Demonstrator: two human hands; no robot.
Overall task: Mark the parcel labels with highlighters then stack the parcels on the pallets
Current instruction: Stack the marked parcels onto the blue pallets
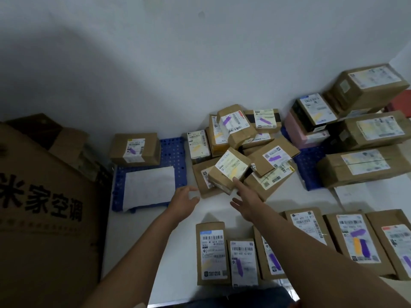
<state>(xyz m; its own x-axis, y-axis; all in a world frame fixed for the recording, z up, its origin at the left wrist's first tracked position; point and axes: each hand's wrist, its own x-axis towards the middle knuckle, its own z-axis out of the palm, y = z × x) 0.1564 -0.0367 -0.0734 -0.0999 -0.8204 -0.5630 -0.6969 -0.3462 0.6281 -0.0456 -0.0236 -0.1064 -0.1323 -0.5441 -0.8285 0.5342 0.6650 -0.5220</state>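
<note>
Both my hands reach toward a loose heap of brown parcels [242, 150] on the floor. My right hand [246, 196] has straight fingers, and its fingertips touch the near edge of a small tilted parcel [229, 170] with a yellow-marked label. My left hand [184, 198] hovers with relaxed fingers just left of the heap, holding nothing. A blue pallet [173, 152] at the left carries one purple-marked parcel [135, 150] and a white sheet [149, 187]. A second blue pallet [311, 165] at the right bears larger stacked parcels [364, 165]. No highlighter is in view.
A row of labelled parcels [212, 252] lies on the white floor near me, several marked purple or yellow. A large printed cardboard carton [44, 196] stands at the left. The white wall [178, 63] closes the back. A pink box [298, 132] sits on the right stack.
</note>
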